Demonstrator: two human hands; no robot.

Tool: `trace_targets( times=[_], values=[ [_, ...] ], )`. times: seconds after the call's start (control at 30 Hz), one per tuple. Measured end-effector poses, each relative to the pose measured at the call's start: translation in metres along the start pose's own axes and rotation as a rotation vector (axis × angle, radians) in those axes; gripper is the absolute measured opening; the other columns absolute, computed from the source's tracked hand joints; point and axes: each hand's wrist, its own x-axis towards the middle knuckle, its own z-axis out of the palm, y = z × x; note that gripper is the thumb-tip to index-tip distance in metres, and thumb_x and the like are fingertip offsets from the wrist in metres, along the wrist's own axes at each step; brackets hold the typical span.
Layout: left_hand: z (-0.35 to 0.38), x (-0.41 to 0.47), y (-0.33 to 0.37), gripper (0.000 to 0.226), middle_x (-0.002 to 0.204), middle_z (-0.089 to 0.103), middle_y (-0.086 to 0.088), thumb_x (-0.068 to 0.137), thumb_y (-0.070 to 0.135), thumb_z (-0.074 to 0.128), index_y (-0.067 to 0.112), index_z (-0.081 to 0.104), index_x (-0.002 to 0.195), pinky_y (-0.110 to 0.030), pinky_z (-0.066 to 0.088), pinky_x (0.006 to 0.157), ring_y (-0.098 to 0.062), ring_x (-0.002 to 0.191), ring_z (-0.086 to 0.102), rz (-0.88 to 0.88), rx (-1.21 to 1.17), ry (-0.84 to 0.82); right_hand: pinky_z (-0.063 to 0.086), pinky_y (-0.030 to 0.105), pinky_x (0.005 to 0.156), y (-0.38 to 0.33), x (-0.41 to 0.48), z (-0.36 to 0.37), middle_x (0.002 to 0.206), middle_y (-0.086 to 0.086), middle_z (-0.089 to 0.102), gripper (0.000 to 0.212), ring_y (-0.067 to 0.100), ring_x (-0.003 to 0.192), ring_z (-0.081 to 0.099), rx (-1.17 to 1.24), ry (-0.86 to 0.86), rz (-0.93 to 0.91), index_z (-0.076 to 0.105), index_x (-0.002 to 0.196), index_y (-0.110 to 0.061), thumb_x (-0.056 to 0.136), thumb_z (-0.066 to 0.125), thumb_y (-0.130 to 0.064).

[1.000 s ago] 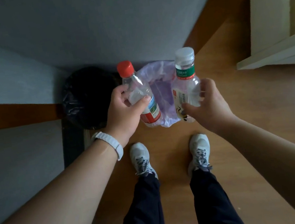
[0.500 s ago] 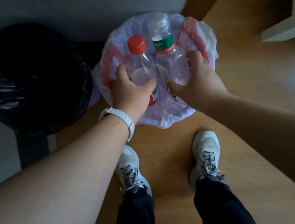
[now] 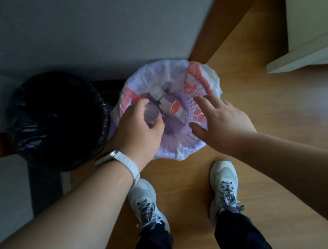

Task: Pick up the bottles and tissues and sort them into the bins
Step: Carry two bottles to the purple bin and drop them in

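Right hand [image 3: 224, 122], grip open, has dropped its bottle [image 3: 170, 105] in the white-lined bin [image 3: 210, 74]; left hand [image 3: 139, 132] grips a clear bottle [image 3: 153, 115] that may clip the rim.

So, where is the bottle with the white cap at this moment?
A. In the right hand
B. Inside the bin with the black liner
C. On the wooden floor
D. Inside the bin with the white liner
D: the bottle with the white cap lies inside the white-lined bin, while the right hand above it is spread open and holds nothing.
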Motion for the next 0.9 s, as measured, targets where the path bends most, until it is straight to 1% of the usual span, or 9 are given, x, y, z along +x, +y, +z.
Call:
trace_targets(
  times=[0.07, 0.17, 0.23, 0.33, 0.43, 0.53, 0.6, 0.73, 0.9],
  values=[
    [-0.024, -0.007, 0.011, 0.047, 0.133, 0.057, -0.002, 0.088, 0.026, 0.066, 0.016, 0.056, 0.132, -0.025, 0.038, 0.095, -0.02, 0.119, 0.053, 0.117, 0.113, -0.016, 0.045, 0.037, 0.077, -0.006, -0.01, -0.024, 0.132, 0.001, 0.049, 0.061, 0.027, 0.114, 0.05, -0.05, 0.022, -0.045, 0.035, 0.141, -0.026, 0.088, 0.05, -0.052],
    [-0.06, -0.017, 0.028, 0.047, 0.135, 0.057, -0.005, 0.088, 0.03, 0.064, 0.013, 0.057, 0.132, -0.034, 0.039, 0.103, -0.025, 0.125, 0.049, 0.225, 0.25, -0.06, 0.047, 0.04, 0.082, -0.017, -0.026, -0.06, 0.132, 0.003, 0.051, 0.059, 0.029, 0.117, 0.051, -0.122, 0.031, -0.105, 0.041, 0.137, -0.024, 0.086, 0.05, -0.054],
    [-0.085, -0.026, 0.043, 0.048, 0.132, 0.058, -0.008, 0.088, 0.032, 0.06, 0.011, 0.058, 0.131, -0.04, 0.042, 0.101, -0.029, 0.124, 0.051, 0.297, 0.328, -0.069, 0.047, 0.04, 0.085, -0.029, -0.038, -0.089, 0.134, 0.004, 0.051, 0.058, 0.029, 0.119, 0.05, -0.158, 0.045, -0.124, 0.045, 0.135, -0.023, 0.086, 0.05, -0.054],
    [-0.127, -0.046, 0.072, 0.052, 0.124, 0.063, -0.014, 0.086, 0.039, 0.049, 0.01, 0.061, 0.126, -0.048, 0.05, 0.094, -0.037, 0.118, 0.055, 0.425, 0.484, -0.068, 0.046, 0.042, 0.089, -0.05, -0.061, -0.139, 0.134, 0.004, 0.052, 0.056, 0.028, 0.12, 0.05, -0.192, 0.069, -0.126, 0.048, 0.132, -0.023, 0.087, 0.046, -0.057],
    [-0.169, -0.072, 0.104, 0.05, 0.123, 0.062, -0.016, 0.084, 0.04, 0.05, 0.013, 0.062, 0.124, -0.054, 0.048, 0.094, -0.04, 0.12, 0.055, 0.549, 0.599, -0.063, 0.047, 0.042, 0.09, -0.068, -0.092, -0.189, 0.129, 0.004, 0.056, 0.053, 0.029, 0.117, 0.052, -0.193, 0.111, -0.115, 0.051, 0.128, -0.023, 0.089, 0.045, -0.057],
    [-0.21, -0.098, 0.136, 0.049, 0.13, 0.059, -0.017, 0.087, 0.039, 0.049, 0.014, 0.061, 0.127, -0.054, 0.044, 0.098, -0.039, 0.124, 0.051, 0.644, 0.655, -0.048, 0.046, 0.041, 0.09, -0.083, -0.127, -0.238, 0.125, 0.003, 0.057, 0.055, 0.028, 0.114, 0.053, -0.209, 0.124, -0.083, 0.052, 0.129, -0.021, 0.089, 0.044, -0.057],
    [-0.236, -0.114, 0.16, 0.047, 0.13, 0.058, -0.018, 0.089, 0.038, 0.048, 0.014, 0.061, 0.127, -0.052, 0.044, 0.097, -0.039, 0.124, 0.051, 0.707, 0.651, -0.028, 0.046, 0.04, 0.089, -0.091, -0.151, -0.271, 0.122, 0.004, 0.059, 0.055, 0.029, 0.112, 0.054, -0.214, 0.158, -0.069, 0.054, 0.128, -0.019, 0.089, 0.045, -0.056],
    [-0.279, -0.143, 0.206, 0.043, 0.131, 0.058, -0.019, 0.088, 0.035, 0.052, 0.013, 0.064, 0.123, -0.05, 0.046, 0.095, -0.04, 0.123, 0.051, 0.812, 0.627, 0.047, 0.043, 0.039, 0.088, -0.11, -0.201, -0.335, 0.112, 0.004, 0.06, 0.051, 0.029, 0.108, 0.055, -0.218, 0.247, -0.022, 0.06, 0.115, -0.018, 0.088, 0.037, -0.055],
    [-0.303, -0.181, 0.264, 0.047, 0.132, 0.059, -0.017, 0.087, 0.038, 0.049, 0.016, 0.064, 0.125, -0.052, 0.042, 0.097, -0.039, 0.124, 0.051, 0.878, 0.626, 0.038, 0.041, 0.04, 0.095, -0.116, -0.259, -0.398, 0.125, 0.003, 0.057, 0.054, 0.027, 0.12, 0.05, -0.204, 0.305, 0.024, 0.055, 0.125, -0.022, 0.089, 0.037, -0.058]
  ],
)
